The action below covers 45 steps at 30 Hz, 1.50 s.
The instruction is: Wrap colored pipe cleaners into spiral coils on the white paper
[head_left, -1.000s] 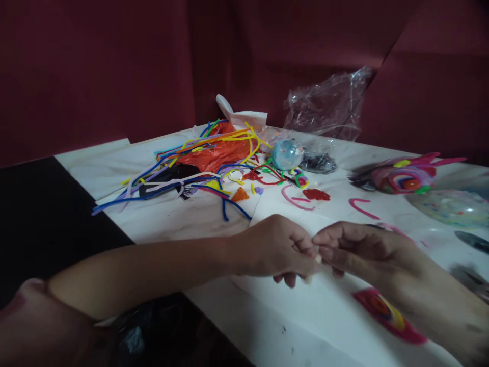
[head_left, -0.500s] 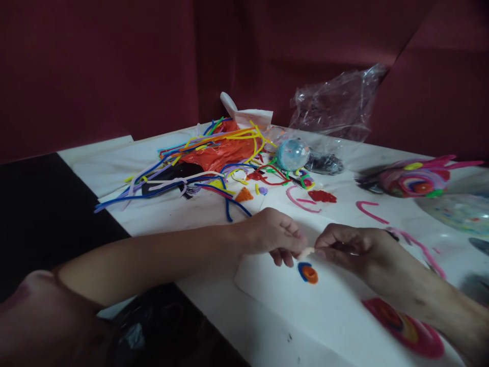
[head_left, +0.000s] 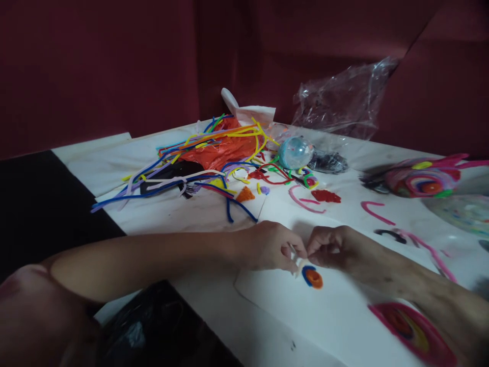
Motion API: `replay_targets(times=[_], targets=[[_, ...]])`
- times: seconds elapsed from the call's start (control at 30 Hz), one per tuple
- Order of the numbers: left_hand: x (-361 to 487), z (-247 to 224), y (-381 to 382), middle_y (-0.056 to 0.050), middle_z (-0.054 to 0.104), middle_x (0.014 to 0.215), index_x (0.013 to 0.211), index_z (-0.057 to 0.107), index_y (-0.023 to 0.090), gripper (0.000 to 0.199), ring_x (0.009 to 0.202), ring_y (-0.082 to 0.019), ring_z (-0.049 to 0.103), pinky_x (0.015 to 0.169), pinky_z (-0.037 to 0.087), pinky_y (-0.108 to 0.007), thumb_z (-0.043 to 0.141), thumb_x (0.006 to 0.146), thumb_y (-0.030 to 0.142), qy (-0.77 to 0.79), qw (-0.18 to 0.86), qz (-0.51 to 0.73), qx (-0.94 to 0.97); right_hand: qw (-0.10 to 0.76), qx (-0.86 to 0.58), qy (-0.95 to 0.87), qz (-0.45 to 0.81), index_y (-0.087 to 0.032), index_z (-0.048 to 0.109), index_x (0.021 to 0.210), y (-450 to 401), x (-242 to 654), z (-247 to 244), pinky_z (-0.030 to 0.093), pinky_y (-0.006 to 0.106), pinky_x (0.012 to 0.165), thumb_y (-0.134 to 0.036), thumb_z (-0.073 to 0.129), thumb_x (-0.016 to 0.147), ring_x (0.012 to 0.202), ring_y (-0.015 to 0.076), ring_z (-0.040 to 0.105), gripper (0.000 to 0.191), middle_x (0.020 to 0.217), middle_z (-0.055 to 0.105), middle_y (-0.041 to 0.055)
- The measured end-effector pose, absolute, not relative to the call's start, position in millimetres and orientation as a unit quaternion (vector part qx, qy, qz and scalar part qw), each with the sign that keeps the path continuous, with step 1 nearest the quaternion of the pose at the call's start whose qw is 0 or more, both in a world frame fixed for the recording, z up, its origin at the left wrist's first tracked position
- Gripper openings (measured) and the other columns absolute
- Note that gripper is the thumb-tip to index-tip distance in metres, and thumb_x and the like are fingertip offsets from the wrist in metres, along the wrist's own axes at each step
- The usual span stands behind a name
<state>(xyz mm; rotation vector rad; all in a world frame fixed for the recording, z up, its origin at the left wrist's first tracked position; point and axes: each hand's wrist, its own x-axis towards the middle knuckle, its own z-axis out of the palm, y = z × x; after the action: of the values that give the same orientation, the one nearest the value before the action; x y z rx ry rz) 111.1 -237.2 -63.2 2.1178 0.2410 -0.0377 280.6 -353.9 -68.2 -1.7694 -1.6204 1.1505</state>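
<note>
A short whitish strip (head_left: 298, 261), which looks like a pipe cleaner, is pinched by my left hand (head_left: 280, 247). My right hand (head_left: 330, 247) is closed at the strip's other end, its fingertips almost meeting those of the left. Just below the strip, an orange coil (head_left: 315, 279) with a blue curved piece (head_left: 306, 275) along its left side lies on a white sheet (head_left: 267, 290). Under my right forearm sits a pink-edged oval (head_left: 414, 331) with red, blue and yellow bands, partly hidden by the arm.
Many coloured pipe cleaners (head_left: 153, 191) are heaped at the back left around a red plastic bag (head_left: 214, 153). Behind my hands stand a clear bluish ball (head_left: 295, 153) and a crumpled clear bag (head_left: 340, 102). A pink decorated form (head_left: 428, 178) lies at the right among loose pink strips (head_left: 376, 211).
My hands have come closer together, and the white strip has swung from lying between them to hanging at the left fingertips, nearer the blue curve. The view has shifted slightly.
</note>
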Motion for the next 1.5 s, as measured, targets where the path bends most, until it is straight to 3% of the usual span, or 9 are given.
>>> replay_targets(times=[0.13,0.37,0.57,0.87,1.0,1.17,1.3,1.5], targets=[[113.6,-61.8,-236.0,0.003,0.056,0.073,0.099,0.066,0.015,0.029,0.063,-0.006,0.049,0.059,0.036,-0.017,0.069,0.07,0.018,0.024,0.366,-0.012,0.93,0.216,-0.64,-0.598,0.432,-0.011,0.062,0.079,-351.0,279.8,-66.3,0.039,0.02,0.054,-0.052,0.056,0.073,0.064,0.0157,0.05,0.042,0.075,0.055,0.0044],[115.2,-61.2,-238.1,0.0,0.06,0.081,0.099,0.066,0.015,0.026,0.073,-0.01,0.054,0.068,0.039,-0.019,0.069,0.074,0.02,-0.024,0.275,-0.005,0.961,0.199,-0.662,-0.594,0.413,-0.013,0.061,0.078,-350.6,276.6,-66.1,0.038,0.02,0.054,-0.054,0.053,0.071,0.064,0.0156,0.049,0.042,0.073,0.054,0.0026],[117.1,-55.7,-242.1,-0.002,0.062,0.083,0.101,0.066,0.013,0.026,0.075,-0.011,0.056,0.066,0.039,-0.02,0.067,0.076,0.021,-0.021,0.25,-0.024,0.968,0.185,-0.668,-0.601,0.397,-0.013,0.061,0.077,-350.3,276.7,-67.4,0.038,0.021,0.056,-0.056,0.05,0.071,0.066,0.0168,0.05,0.045,0.074,0.055,0.0028],[118.1,-63.0,-245.9,-0.001,0.061,0.084,0.099,0.067,0.019,0.028,0.077,-0.014,0.057,0.065,0.039,-0.022,0.067,0.075,0.032,0.006,0.217,-0.015,0.976,0.151,-0.699,-0.616,0.331,-0.014,0.06,0.073,-350.7,274.9,-62.4,0.035,0.021,0.051,-0.056,0.046,0.069,0.063,0.0166,0.048,0.044,0.07,0.054,0.0024],[116.1,-60.3,-249.4,-0.002,0.062,0.087,0.099,0.067,0.019,0.027,0.079,-0.015,0.058,0.068,0.041,-0.023,0.066,0.076,0.033,0.011,0.2,-0.015,0.98,0.123,-0.714,-0.618,0.304,-0.015,0.059,0.073,-352.2,274.5,-59.8,0.034,0.02,0.05,-0.046,0.047,0.071,0.062,0.0161,0.049,0.033,0.069,0.054,0.0008],[112.8,-58.8,-255.1,-0.002,0.062,0.085,0.096,0.067,0.018,0.022,0.08,-0.016,0.058,0.07,0.042,-0.025,0.061,0.079,0.033,0.012,0.165,0.002,0.986,0.091,-0.731,-0.61,0.291,-0.015,0.061,0.076,-352.6,271.2,-59.4,0.035,0.018,0.052,-0.016,0.056,0.079,0.065,0.0136,0.05,0.006,0.071,0.054,-0.0031],[111.6,-70.0,-258.2,-0.002,0.062,0.08,0.09,0.067,0.018,0.02,0.076,-0.016,0.058,0.064,0.042,-0.025,0.059,0.079,0.034,0.013,0.142,0.057,0.988,0.076,-0.751,-0.594,0.28,-0.015,0.062,0.073,-351.4,265.2,-57.6,0.033,0.018,0.051,-0.007,0.059,0.081,0.064,0.0129,0.049,0.011,0.068,0.053,-0.0037],[110.4,-78.7,-262.2,-0.002,0.063,0.081,0.082,0.065,0.018,0.018,0.076,-0.017,0.06,0.058,0.041,-0.025,0.057,0.078,0.033,0.03,0.114,0.103,0.988,0.09,-0.774,-0.568,0.266,-0.015,0.06,0.065,-356.4,258.9,-56.5,0.029,0.018,0.047,-0.011,0.057,0.079,0.058,0.0126,0.045,0.015,0.06,0.051,-0.0029]])
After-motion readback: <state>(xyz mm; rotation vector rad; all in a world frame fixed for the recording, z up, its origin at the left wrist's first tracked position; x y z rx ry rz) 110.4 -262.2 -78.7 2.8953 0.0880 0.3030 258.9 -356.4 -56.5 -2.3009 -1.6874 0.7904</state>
